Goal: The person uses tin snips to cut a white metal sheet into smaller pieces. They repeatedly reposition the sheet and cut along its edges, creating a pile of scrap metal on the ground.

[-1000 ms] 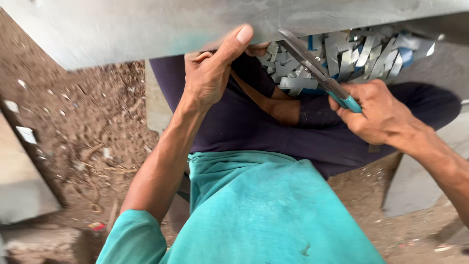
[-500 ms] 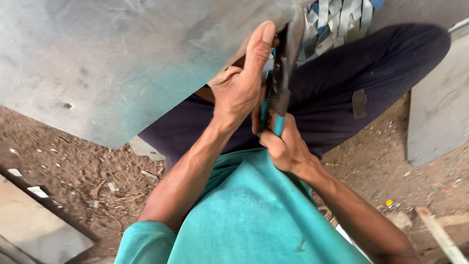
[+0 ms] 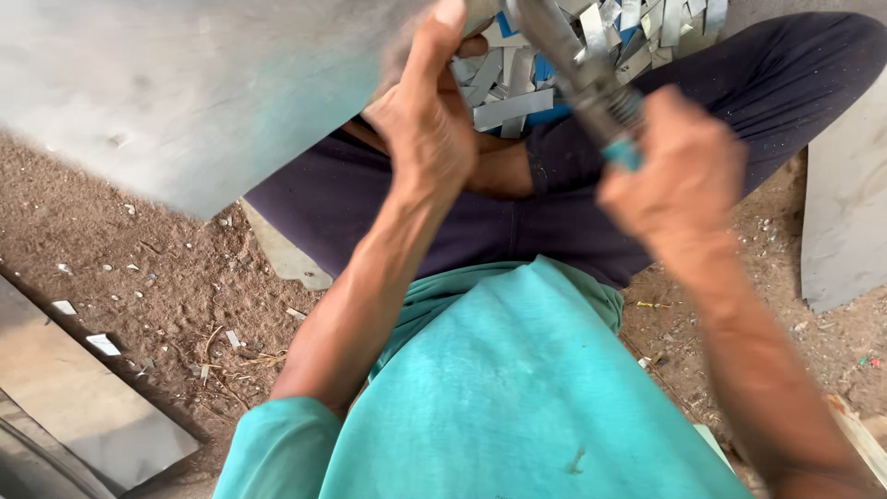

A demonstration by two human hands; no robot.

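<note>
Metal sheet: large, dull grey, tilted across the upper left of the view, lower edge hanging over the dirt ground; blurred, with its right edge meeting the left hand.
Left hand: clamped on the sheet's right edge, thumb stretched up along the metal, fingers curled behind it and out of sight.
Snips: grey metal blades and shank slanting from the top centre down to the right, teal grip showing just above the right hand; blade tips cut off by the top edge, so cannot tell whether touching the sheet.
Right hand: clenched around the snips' handles, knuckles toward the camera, motion-blurred.
Metal strips: heap of short cut pieces, silvery with some blue faces, lying in the lap just behind both hands.
Trousers: dark navy, legs folded, seated low on the ground.
Shirt: teal, filling the lower centre, sleeve ending at the left upper arm.
Dirt ground: brown, loose, scattered with small pale chips and dry straw.
Flat panels: grey sheet lying at the right edge; another pale one at the lower left corner.
</note>
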